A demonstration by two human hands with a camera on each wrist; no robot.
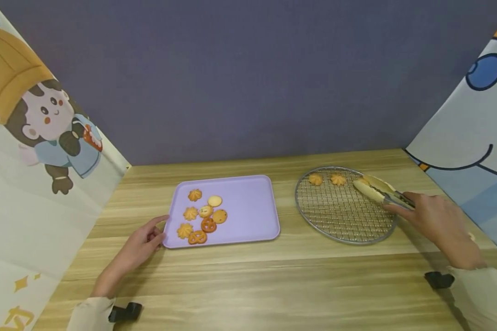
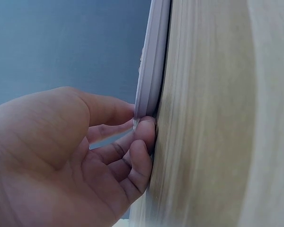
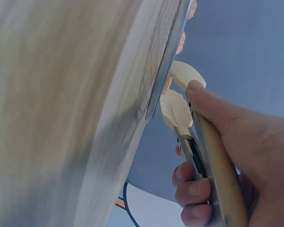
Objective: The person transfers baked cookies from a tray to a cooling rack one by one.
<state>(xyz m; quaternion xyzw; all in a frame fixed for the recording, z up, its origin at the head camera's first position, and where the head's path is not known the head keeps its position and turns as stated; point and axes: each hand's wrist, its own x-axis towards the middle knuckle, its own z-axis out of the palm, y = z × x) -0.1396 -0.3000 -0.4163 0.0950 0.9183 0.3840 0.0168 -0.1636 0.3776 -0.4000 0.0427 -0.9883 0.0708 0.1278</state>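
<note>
My right hand (image 1: 441, 223) grips a pair of tongs (image 3: 213, 156) with cream-coloured tips. The tips (image 1: 368, 189) stand around a piped cookie at the right side of a round wire rack (image 1: 339, 216); the tongs cover most of that cookie. Two more piped cookies (image 1: 315, 179) sit to its left at the rack's far edge. At the near left corner of a lilac tray (image 1: 248, 209), my left hand (image 1: 138, 248) pinches the rim between thumb and fingers. The tray's left half bears piped cookies (image 1: 195, 195), round biscuits (image 1: 219, 216) and two pretzels (image 1: 208, 225).
Tray and rack lie flat on a wood-grain table (image 1: 248, 285), with a strip of tabletop between them. A dark grey panel (image 1: 248, 82) stands behind the table. Printed cartoon panels (image 1: 54, 124) flank it on both sides.
</note>
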